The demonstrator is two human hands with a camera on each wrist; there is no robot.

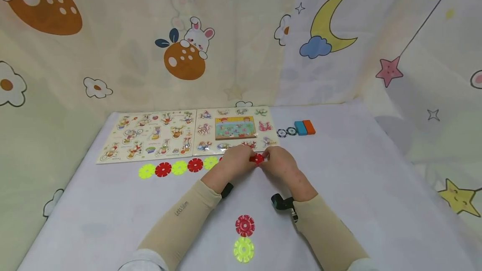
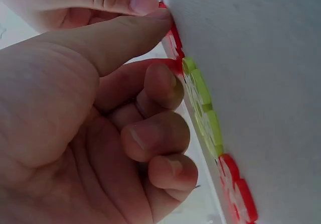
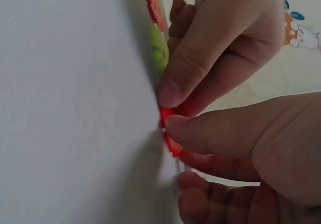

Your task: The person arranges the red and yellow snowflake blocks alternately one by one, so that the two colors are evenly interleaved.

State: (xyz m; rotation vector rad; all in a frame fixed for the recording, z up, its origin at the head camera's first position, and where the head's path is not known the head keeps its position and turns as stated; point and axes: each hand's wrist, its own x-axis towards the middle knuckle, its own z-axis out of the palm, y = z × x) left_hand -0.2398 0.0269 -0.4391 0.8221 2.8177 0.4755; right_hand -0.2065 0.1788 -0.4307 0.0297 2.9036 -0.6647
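Observation:
At the right end of a row of discs, a red flower-shaped plastic disc [image 1: 257, 159] lies between my two hands. My left hand [image 1: 238, 162] pinches its left side with thumb [image 2: 145, 30] and index finger, the other fingers curled loosely. From the right, my right hand [image 1: 281, 164] pinches the same disc, its thumb [image 3: 195, 131] on the near face. Leftward the row alternates yellow-green discs [image 1: 146, 171] and red discs [image 1: 163, 169], linked edge to edge; my left hand hides part of it in the head view. Beside the red one in the left wrist view is a yellow-green disc [image 2: 203, 108].
Behind the row lie two picture puzzle boards [image 1: 147, 135], one bearing a small framed picture [image 1: 235, 128]. To their right are two black-and-white chips [image 1: 281, 133], a blue block [image 1: 300, 128] and an orange block [image 1: 309, 127]. Nearer me lie a loose red disc [image 1: 245, 226] and yellow-green disc [image 1: 244, 249].

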